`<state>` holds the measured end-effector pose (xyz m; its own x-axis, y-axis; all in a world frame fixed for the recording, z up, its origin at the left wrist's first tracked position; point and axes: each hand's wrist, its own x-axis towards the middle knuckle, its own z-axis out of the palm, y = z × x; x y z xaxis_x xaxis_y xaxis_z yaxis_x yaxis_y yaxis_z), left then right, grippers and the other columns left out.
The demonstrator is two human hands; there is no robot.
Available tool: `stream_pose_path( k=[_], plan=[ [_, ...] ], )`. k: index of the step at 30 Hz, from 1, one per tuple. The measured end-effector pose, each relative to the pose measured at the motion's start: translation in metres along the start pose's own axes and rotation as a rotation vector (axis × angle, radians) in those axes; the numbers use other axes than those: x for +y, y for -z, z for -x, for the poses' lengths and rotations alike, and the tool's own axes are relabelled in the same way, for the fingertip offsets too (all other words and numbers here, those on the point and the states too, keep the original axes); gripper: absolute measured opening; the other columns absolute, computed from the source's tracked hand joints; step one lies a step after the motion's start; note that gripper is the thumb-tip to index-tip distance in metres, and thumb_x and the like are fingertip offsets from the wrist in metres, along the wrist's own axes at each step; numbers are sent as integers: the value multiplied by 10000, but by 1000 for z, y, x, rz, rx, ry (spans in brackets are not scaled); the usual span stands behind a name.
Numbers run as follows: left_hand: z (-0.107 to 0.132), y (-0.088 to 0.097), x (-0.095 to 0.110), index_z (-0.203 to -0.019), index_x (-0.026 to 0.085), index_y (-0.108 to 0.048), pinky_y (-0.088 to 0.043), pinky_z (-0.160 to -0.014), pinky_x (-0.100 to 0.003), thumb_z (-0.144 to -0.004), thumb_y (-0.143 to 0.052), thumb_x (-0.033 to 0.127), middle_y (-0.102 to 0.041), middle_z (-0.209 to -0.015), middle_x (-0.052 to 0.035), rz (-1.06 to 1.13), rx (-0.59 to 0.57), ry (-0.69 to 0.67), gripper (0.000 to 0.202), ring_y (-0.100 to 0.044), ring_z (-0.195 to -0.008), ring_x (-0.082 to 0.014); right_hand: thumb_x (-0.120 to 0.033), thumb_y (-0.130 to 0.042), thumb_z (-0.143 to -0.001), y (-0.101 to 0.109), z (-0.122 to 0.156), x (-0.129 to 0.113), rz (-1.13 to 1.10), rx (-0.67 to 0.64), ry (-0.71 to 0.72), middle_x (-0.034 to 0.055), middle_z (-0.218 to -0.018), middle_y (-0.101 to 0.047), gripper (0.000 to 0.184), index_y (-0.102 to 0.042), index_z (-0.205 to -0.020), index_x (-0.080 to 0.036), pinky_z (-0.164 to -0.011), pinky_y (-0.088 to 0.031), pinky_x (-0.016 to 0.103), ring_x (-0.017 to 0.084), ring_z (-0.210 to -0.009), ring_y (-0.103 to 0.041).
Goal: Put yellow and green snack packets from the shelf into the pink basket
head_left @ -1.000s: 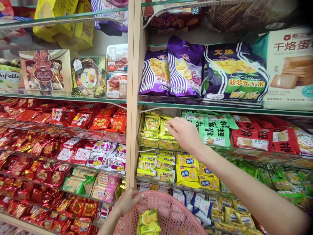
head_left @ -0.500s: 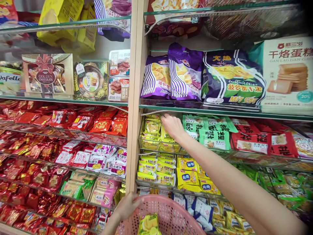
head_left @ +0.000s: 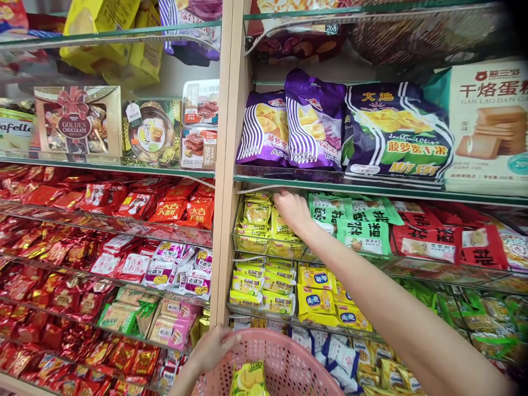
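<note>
My left hand [head_left: 215, 346] grips the rim of a pink plastic basket [head_left: 289, 357] at the bottom of the view. Inside the basket lies a yellow-green snack packet [head_left: 249, 379] with a lemon-like picture. My right hand [head_left: 292, 212] reaches into the top bin on the right-hand shelf, among small yellow snack packets [head_left: 256, 214]. Its fingers are curled down, and the fingertips are hidden behind the hand, so what they hold, if anything, does not show. Green snack packets [head_left: 363, 234] lie just right of that hand.
A glass shelf [head_left: 371, 187] runs close above my right hand, carrying purple chip bags [head_left: 315, 126] and a biscuit box [head_left: 490, 126]. A wooden upright [head_left: 226, 137] divides the shelving. Tiered bins with red packets [head_left: 136, 203] fill the left side. Lemon biscuit packets [head_left: 247, 289] sit below my right hand.
The camera view has shifted slightly. My right hand stays at the yellow packets with hardly any movement, and my left hand keeps its place on the basket rim.
</note>
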<state>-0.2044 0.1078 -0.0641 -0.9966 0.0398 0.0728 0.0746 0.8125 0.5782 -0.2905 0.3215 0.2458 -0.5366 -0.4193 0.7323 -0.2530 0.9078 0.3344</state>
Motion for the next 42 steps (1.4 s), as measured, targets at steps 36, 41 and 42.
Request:
stream_pose_path(
  k=[36,41,42],
  plan=[
    [0,2,2,-637,187,-537,-313,-596,-232,-803,-352,666,-475,-649,19,-17,-16,-2,540,-477,-675,-159,-176,-390,-852,-11,22,2,-478,696,-209,31,-693,-520,166,-496,-724,-175,-520,-273,263,140,-575,-445],
    [0,1,1,-625,187,-518,-313,-596,-229,-802,-359,666,-442,-643,30,-12,-15,3,535,-464,-663,-147,-142,-414,-824,-15,23,1,-682,836,-197,-14,-639,-433,163,-392,-681,-216,-555,-320,274,141,-579,-428],
    [0,1,1,-623,186,-518,-316,-600,-230,-805,-354,665,-446,-646,29,-17,-14,-4,538,-468,-664,-148,-137,-418,-823,-15,24,0,-704,842,-206,-20,-633,-426,169,-382,-680,-220,-561,-323,275,140,-580,-426]
  ],
)
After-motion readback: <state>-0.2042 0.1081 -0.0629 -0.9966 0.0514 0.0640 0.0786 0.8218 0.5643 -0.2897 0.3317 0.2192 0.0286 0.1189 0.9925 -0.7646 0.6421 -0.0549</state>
